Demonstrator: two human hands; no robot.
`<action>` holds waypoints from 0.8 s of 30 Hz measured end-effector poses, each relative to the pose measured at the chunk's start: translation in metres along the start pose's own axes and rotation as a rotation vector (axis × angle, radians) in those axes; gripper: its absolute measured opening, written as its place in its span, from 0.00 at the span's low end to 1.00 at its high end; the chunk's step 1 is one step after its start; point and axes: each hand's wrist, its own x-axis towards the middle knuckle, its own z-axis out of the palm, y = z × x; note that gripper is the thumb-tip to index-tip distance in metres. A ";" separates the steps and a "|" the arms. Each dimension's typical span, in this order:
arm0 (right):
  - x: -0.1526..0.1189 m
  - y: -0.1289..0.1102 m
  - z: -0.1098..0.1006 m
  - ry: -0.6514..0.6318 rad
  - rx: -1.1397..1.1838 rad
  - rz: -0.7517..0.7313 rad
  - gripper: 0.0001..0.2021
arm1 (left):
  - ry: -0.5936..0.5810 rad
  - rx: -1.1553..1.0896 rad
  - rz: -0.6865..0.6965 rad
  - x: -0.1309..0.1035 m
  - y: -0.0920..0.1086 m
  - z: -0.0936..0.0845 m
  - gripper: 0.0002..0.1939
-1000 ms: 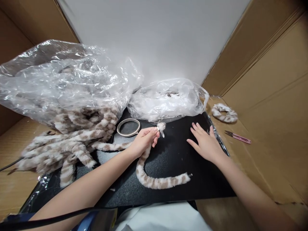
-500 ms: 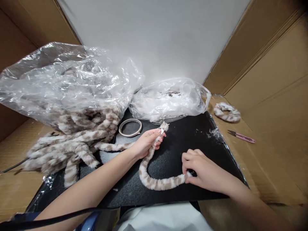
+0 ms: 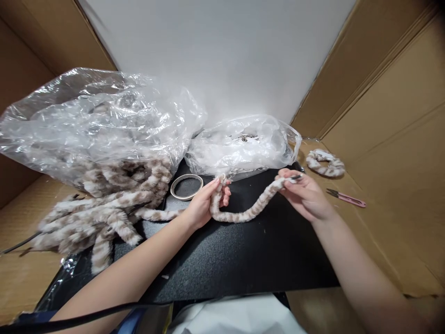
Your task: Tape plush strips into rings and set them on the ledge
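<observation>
A brown-and-white furry strip (image 3: pixel 248 214) hangs in a curve between my two hands, above the black table surface (image 3: pixel 239 260). My left hand (image 3: pixel 208 202) is closed around one end, whose frayed tip pokes out by the thumb. At the other end my right hand (image 3: pixel 301 192) pinches the strip between thumb and fingers, and a short dark tip sticks out there. Left of my left hand lies a roll of tape (image 3: pixel 187 187). A pile of similar furry strips (image 3: pixel 100 213) lies at the left, one of them reaching behind my left forearm.
A large clear plastic bag (image 3: pixel 114 120) covers part of the pile. Behind my hands sits a smaller plastic bag (image 3: pixel 243 146). On cardboard at the right are a furry ring (image 3: pixel 326 163) and pink-handled snips (image 3: pixel 346 197). Cardboard walls (image 3: pixel 392 106) stand at both sides.
My right hand has moved up and away from me, turning its palm upward and lifting its end of the strip. My left hand has shifted slightly left. The strip's curve is now higher.
</observation>
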 end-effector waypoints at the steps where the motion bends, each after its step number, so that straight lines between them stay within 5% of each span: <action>1: 0.000 0.009 0.009 -0.014 0.013 0.030 0.15 | 0.036 -0.036 -0.006 0.000 0.000 0.000 0.11; 6: -0.009 0.047 0.041 -0.120 -0.137 0.242 0.18 | 0.056 -0.074 0.052 0.000 0.001 0.002 0.09; 9: -0.015 0.049 0.045 -0.165 -0.210 0.287 0.19 | 0.034 -0.016 0.119 0.000 0.001 0.003 0.11; 17: -0.005 0.028 0.044 -0.102 -0.569 -0.035 0.09 | 0.011 0.303 0.130 -0.002 -0.003 -0.001 0.15; 24: -0.008 0.044 0.044 0.024 -0.408 -0.001 0.11 | -0.037 0.359 0.091 -0.004 -0.004 0.000 0.16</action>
